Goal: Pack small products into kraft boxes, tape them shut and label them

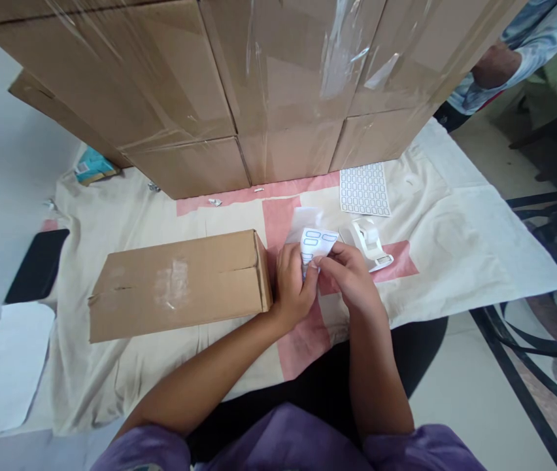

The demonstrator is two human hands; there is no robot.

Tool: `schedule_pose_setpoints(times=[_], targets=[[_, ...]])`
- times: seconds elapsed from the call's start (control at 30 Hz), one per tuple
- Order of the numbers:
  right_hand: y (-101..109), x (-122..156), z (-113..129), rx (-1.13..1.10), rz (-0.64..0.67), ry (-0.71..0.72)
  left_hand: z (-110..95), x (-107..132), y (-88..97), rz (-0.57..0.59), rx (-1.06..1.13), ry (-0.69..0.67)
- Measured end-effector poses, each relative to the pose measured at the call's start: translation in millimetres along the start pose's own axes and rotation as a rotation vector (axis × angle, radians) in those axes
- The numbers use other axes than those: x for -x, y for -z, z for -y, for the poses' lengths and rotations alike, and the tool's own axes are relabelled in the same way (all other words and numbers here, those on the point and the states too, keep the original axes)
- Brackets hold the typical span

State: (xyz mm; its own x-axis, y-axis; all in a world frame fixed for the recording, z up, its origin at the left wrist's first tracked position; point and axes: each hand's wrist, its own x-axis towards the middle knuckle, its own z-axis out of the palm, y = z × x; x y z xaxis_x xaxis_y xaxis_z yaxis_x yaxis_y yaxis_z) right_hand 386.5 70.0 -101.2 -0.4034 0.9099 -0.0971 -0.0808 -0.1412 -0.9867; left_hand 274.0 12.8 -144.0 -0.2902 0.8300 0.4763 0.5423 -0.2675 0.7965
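Between my two hands is a small white sheet of stickers [318,243] printed with blue-outlined labels. My left hand [292,278] is closed on the sheet's left edge. At its lower right edge, the fingertips of my right hand [354,276] pinch it; whether a single label is between them I cannot tell. A long closed cardboard box [180,281] lies just left of my left hand. Beyond my right hand sits a white tape dispenser [369,243]. Farther back, a larger sheet of labels [364,190] lies flat on the cloth.
Stacked taped cardboard boxes [288,85] wall off the back. A checked cloth [229,219] covers the surface. At left are a black phone-like slab [37,265], a white sheet [11,366] and a blue packet [95,163]. Another person's arm [499,65] shows at the upper right.
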Motion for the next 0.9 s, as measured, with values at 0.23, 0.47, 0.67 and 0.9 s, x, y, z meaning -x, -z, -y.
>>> schedule_pose_setpoints(times=[0.23, 0.47, 0.67, 0.9], targets=[[1.5, 4.9, 2.7, 0.117, -0.125, 0.205, -5.4, 2.3, 7.1, -0.236, 0.035, -0.116], [1.8, 8.9, 12.5, 0.324, 0.125, 0.408, -3.4, -1.9, 4.5, -0.201, 0.169, -0.016], [6.9, 9.1, 14.3, 0.381, 0.21, 0.432, -1.8, 0.2, 1.7, -0.188, 0.216, 0.045], [8.0, 9.2, 14.2, 0.415, 0.207, 0.438, -1.9, 0.7, 2.7, -0.153, 0.284, 0.042]])
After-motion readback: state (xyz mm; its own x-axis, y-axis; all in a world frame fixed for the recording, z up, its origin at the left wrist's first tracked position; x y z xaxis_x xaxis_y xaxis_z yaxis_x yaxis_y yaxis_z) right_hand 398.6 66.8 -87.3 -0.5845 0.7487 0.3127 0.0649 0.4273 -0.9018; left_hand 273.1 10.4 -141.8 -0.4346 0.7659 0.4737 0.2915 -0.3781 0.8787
